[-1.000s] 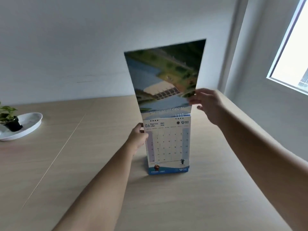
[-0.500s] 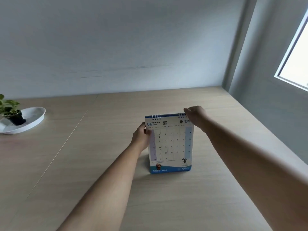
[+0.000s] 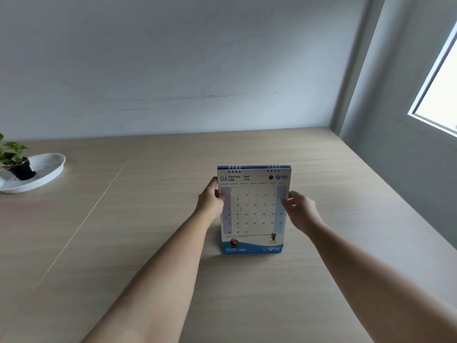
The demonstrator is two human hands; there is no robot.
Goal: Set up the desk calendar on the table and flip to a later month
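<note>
Dropping from the top binding, the right hand (image 3: 300, 211) is now hovering at the right edge of the desk calendar (image 3: 254, 211), fingers spread loosely apart with the tips at the page edge, gripping nothing. The left hand (image 3: 212, 202) is still clasping the calendar's left edge, thumb on the front. Standing upright on the table (image 3: 148, 243), toward the middle of its far half, the calendar is showing June. A potted plant (image 3: 13, 157) is sitting in a white dish (image 3: 47, 172) near the table's left edge.
</note>
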